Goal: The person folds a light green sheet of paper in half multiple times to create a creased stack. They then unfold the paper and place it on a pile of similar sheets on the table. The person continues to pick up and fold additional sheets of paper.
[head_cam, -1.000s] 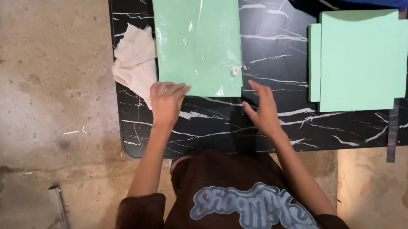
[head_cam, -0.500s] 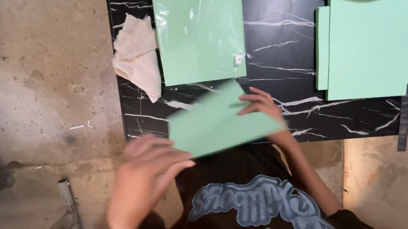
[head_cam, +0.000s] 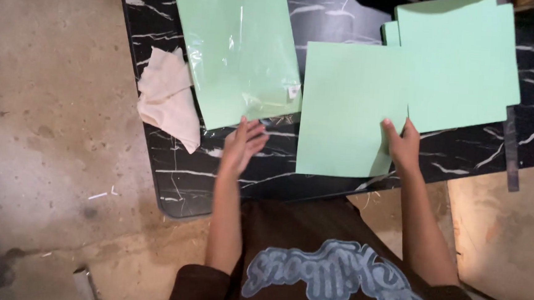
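Green sheet [head_cam: 350,109] lies flat, long axis away from the body. Right hand [head_cam: 403,145] pinches its right edge; left hand [head_cam: 241,143], open and empty, sits left of it.

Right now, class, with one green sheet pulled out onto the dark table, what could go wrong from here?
1. The single green sheet lies with its near edge close to the table's front edge; pinned only by the right hand at one side, it might slide off.
2. The left hand hovers by the glossy plastic-wrapped pack; a brush could shift it onto the crumpled cloth.
3. The sheet overlaps the green stack, so moving it may drag that stack askew.
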